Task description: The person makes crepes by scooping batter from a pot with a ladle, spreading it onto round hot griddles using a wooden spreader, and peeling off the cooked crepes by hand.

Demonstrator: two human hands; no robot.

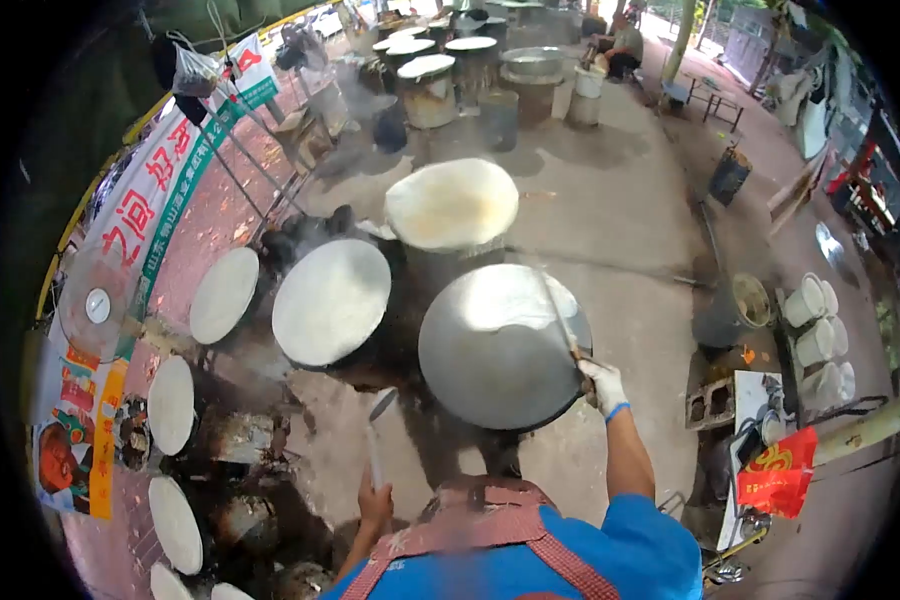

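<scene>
My left hand [375,503], bare, is closed around the handle of a ladle [382,403], whose bowl points up and away, short of the griddle. My right hand [602,386] wears a white glove with a blue cuff and grips a long flat spatula [558,312]. This spatula reaches over the right side of a large round griddle [490,365]. White batter [510,297] covers the griddle's far part, and the near part shows bare grey metal. Just beyond stands another griddle with a pale, yellowish flatbread [452,203] on it.
Several griddles with white flatbreads [331,302] curve along the left, over dark stoves. A bucket [735,310], white tubs [820,330] and a red bag [778,473] on a narrow table [760,395] stand right. Steaming drums [428,92] and a crouching person [625,48] are farther back.
</scene>
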